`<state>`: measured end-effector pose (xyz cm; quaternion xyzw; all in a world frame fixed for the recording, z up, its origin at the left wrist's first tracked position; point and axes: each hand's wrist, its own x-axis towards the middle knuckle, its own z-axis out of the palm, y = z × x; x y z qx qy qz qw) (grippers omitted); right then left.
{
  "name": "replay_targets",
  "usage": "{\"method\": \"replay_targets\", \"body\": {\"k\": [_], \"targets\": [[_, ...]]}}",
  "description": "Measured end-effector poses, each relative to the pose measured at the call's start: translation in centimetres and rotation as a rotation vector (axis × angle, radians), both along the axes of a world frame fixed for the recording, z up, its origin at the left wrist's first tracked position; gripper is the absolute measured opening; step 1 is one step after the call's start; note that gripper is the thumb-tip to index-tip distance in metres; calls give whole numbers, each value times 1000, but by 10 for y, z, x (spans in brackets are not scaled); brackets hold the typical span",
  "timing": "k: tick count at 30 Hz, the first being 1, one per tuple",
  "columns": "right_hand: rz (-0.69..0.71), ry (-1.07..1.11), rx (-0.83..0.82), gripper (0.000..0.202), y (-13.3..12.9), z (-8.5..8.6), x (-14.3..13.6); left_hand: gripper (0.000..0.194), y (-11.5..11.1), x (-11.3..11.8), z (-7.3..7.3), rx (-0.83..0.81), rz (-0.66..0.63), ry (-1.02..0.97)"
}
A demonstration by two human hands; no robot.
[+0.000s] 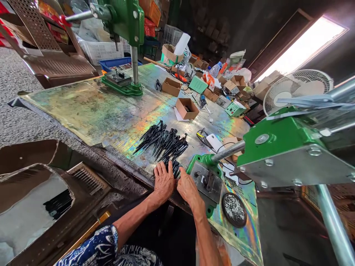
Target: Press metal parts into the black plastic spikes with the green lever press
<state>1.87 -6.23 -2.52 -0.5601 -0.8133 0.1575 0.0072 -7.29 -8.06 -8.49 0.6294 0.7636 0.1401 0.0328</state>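
Several black pointed plastic stakes [162, 142] lie heaped on the table, with a smaller bunch [175, 166] at the near edge. Around the left side of that bunch my left hand [164, 183] is closed, its thumb laid over the top. My right hand [189, 187] has its fingers curled in against the bunch's right side, partly hiding what they grip. Just right of it stands the green base of a hand press with a metal fixture [207, 183]. A round dark dish [234, 210] of small silvery pins sits beyond the base.
The press's green head [280, 147] and steel column reach in from the right. A second green press [122, 83] stands at the far left. Small cardboard boxes [187, 109] and clutter fill the back, near a fan [296, 90]. An open carton [33, 214] holds more black stakes.
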Motion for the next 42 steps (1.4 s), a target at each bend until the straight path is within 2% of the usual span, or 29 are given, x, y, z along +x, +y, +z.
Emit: {"method": "replay_targets", "body": {"k": [3, 6, 10, 15, 23, 28, 36, 42], "targets": [[40, -45, 26, 47, 12, 10, 1, 68, -3, 2, -4, 42, 0, -8], [122, -85, 60, 52, 22, 14, 0, 63, -5, 4, -7, 77, 4, -24], [241, -148, 107, 65, 30, 7, 1, 57, -5, 4, -11, 105, 22, -39], [364, -236, 165, 73, 33, -4, 0, 61, -5, 3, -15, 163, 36, -93], [631, -338, 193, 80, 46, -7, -6, 68, -7, -1, -17, 257, 19, -196], [767, -371, 183, 85, 54, -10, -8, 68, -8, -3, -16, 255, 16, -246], [865, -401, 202, 79, 57, -13, -10, 71, -11, -8, -11, 229, -40, -276], [925, -437, 241, 65, 58, -13, -14, 70, -18, -13, -12, 199, -48, -234]]}}
